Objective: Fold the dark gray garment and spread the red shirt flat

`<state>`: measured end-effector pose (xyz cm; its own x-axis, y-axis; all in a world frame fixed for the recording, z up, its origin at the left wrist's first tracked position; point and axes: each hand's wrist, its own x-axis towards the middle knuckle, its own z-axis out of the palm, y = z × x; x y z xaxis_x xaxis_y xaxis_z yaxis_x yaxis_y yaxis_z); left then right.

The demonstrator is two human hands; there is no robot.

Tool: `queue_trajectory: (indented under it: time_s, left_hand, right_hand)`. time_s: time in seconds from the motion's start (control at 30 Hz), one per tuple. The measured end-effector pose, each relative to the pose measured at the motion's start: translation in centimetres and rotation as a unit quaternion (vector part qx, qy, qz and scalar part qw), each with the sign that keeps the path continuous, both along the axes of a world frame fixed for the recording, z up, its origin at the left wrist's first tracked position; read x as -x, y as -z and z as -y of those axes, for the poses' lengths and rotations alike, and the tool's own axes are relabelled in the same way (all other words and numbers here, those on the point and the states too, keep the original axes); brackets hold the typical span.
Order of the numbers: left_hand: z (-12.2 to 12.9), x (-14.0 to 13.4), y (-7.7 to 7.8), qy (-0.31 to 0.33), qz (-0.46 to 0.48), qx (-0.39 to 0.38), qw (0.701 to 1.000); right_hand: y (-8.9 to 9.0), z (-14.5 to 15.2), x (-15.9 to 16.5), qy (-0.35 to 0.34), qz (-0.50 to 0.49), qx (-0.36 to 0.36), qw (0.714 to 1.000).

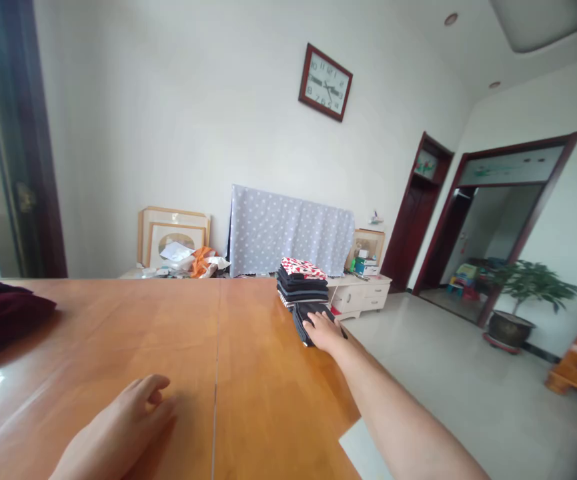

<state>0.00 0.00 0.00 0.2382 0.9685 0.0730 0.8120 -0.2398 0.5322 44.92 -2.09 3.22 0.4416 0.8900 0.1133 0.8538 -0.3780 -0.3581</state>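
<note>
My right hand (324,331) lies on top of a folded dark garment (300,325) near the table's right edge, its fingers laid out over the cloth. Just behind that garment rises a stack of folded clothes (302,287), mostly dark, topped by a red-and-white patterned piece (302,268). My left hand (131,417) rests over the near left part of the wooden table (258,387). Its fingers are loosely bent and apart, with nothing seen in them. Part of its palm is hidden.
Dark maroon cloth (8,310) lies at the table's far left. A pale sheet (363,450) sits by the near right edge, under my right forearm. Beyond the table are a white cabinet (368,298), a dotted cover (293,230) and a potted plant (511,327).
</note>
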Motion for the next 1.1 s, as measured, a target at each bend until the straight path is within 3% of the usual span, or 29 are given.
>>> queue_trajectory:
  time_s: [0.17, 0.4, 0.47, 0.6, 0.77, 0.9, 1.1]
  left_hand:
    - [0.1, -0.2, -0.2, 0.002, -0.004, 0.001, 1.0]
    - [0.8, 0.0, -0.8, 0.011, -0.008, -0.004, 1.0]
    - [1.0, -0.1, -1.1, 0.016, -0.008, -0.008, 1.0]
    - [1.3, -0.2, -1.5, 0.021, -0.008, -0.008, 1.0]
    - [1.3, -0.1, -1.5, 0.023, 0.003, -0.008, 1.0]
    - [1.5, -0.1, -1.6, 0.026, 0.005, -0.01, 1.0]
    - [1.5, -0.2, -1.4, 0.016, -0.003, -0.008, 1.0]
  right_hand:
    - [-1.5, 0.7, 4.3, -0.035, -0.065, -0.086, 0.994]
    - [-0.9, 2.5, 14.1, -0.102, -0.216, -0.182, 0.954]
    - [-1.0, 3.2, 16.8, -0.11, -0.318, -0.208, 0.919]
    - [-2.1, 4.0, 21.2, -0.097, -0.527, -0.219, 0.816]
    - [-2.5, 3.8, 24.9, -0.049, -0.623, -0.2, 0.755]
    - [-0.7, 3.7, 26.5, -0.054, -0.609, -0.212, 0.762]
    - [2.2, 3.3, 26.6, -0.087, -0.526, -0.2, 0.822]
